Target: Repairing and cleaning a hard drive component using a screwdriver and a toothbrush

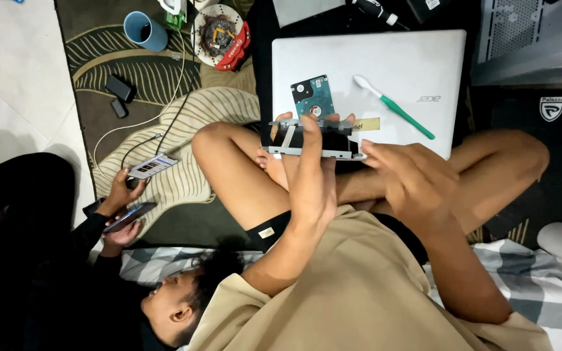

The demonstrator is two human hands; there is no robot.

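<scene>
The person sits cross-legged on the floor, and both hands work above the knees at the near edge of a closed white laptop [391, 71]. The left hand [313, 179] holds a metal drive bracket [313, 138]: its fingers [310, 133] are closed around the frame, with 1 finger stretched up over the front and the other fingertips showing behind the top rail. The bracket is a flat grey frame with a dark middle, held level just over the lid's near edge. The right hand [414, 179] is at the right end of the bracket; its fingers are bent and half open, the fingertips touching or almost touching the frame, and I cannot tell if they grip it. On the lid, just behind the bracket, lies a bare hard drive [312, 96] with its blue-green circuit board facing up. Near it, to the right, a toothbrush [395, 107] with a green handle lies at a slant. On the patterned rug at the left, another person lies and holds a phone [129, 216] in both hands. Farther away stands a blue cup [144, 30].
</scene>
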